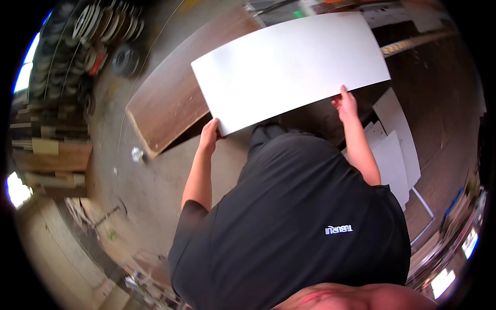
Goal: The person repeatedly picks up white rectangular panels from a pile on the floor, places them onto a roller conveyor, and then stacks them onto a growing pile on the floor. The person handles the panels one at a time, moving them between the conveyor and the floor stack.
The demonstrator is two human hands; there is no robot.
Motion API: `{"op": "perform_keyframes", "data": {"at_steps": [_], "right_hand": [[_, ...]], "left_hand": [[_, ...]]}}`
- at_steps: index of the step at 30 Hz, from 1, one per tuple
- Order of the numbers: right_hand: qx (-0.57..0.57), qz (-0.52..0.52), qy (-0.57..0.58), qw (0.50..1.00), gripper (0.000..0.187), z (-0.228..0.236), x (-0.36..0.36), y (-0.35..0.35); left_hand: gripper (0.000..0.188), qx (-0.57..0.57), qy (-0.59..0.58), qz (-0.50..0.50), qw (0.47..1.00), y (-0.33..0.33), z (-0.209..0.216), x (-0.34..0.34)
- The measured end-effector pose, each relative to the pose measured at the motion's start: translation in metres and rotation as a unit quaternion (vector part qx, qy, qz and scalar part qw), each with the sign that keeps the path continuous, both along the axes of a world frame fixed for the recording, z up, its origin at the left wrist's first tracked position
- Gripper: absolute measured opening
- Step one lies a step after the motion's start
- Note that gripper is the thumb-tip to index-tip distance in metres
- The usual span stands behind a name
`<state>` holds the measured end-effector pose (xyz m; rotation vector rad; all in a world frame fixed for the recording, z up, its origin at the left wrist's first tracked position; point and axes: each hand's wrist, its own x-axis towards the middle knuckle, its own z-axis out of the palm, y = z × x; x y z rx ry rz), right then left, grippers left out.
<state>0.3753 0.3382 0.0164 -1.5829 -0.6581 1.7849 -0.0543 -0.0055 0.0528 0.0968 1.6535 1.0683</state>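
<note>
A large white rectangular board [289, 67] is held out in front of me, its long side running left to right and its right end farther away. My left hand [208, 134] grips the near left corner, thumb on the top face and fingers beneath. On the near edge toward the right end, my right hand [345, 105] pinches the board with the thumb on top; its other fingers curl below. Under the board's left part lies a long brown wooden tabletop [170, 103], partly covered by the board.
More white panels [388, 160] lean at my right side, near a thin metal leg [423, 204]. Stacked discs [108, 23] and a dark round coil [125, 60] stand at the far left. Piled wooden boards [51, 160] are on the left. Crumpled white litter [137, 154] lies on the floor.
</note>
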Motion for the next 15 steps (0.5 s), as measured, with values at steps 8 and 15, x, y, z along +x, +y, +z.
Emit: {"op": "perform_keyframes", "data": {"at_steps": [8, 15], "right_hand": [[-0.013, 0.077, -0.061, 0.995, 0.037, 0.016, -0.007, 0.014], [-0.013, 0.097, -0.079, 0.992, 0.047, 0.017, -0.003, 0.016]], "left_hand": [[0.033, 0.116, -0.096, 0.163, 0.975, -0.041, -0.026, 0.031], [0.047, -0.067, -0.037, 0.2, 0.977, 0.0, 0.011, 0.038]]}}
